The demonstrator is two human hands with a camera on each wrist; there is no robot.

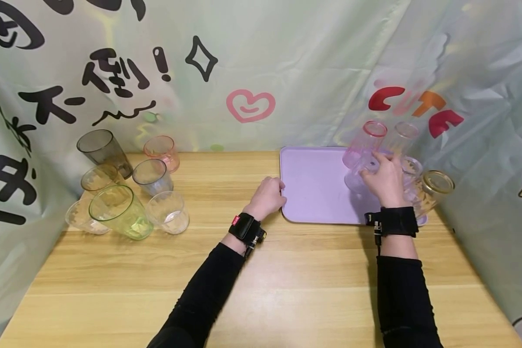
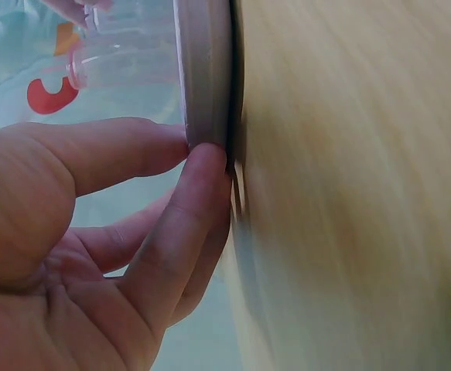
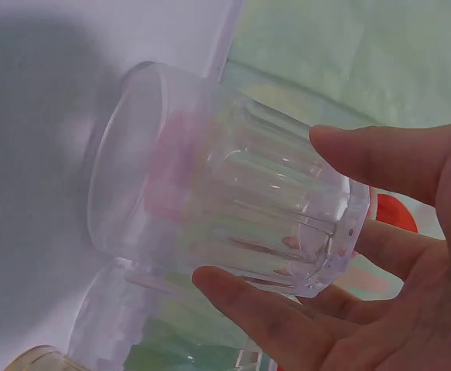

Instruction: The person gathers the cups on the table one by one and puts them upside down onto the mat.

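Observation:
A light purple tray (image 1: 313,188) lies on the wooden table. My left hand (image 1: 266,197) pinches its left rim, thumb on top and fingertips at the outer side, as the left wrist view shows. My right hand (image 1: 386,180) holds a clear fluted drinking glass (image 3: 240,185) upside down by its base, with the wide mouth at the tray's surface. Around it on the tray's right part stand a pink glass (image 1: 360,147), a tall clear glass (image 1: 402,137), another clear glass (image 1: 412,167) partly hidden by the hand, and an amber-tinted glass (image 1: 432,191).
At the table's left stand several glasses: a tall grey one (image 1: 106,151), a pink one (image 1: 164,152), an amber one (image 1: 97,179), a blue-grey one (image 1: 153,178), a green one (image 1: 123,212) and clear ones (image 1: 169,212). A printed cloth (image 1: 252,63) hangs behind and at both sides.

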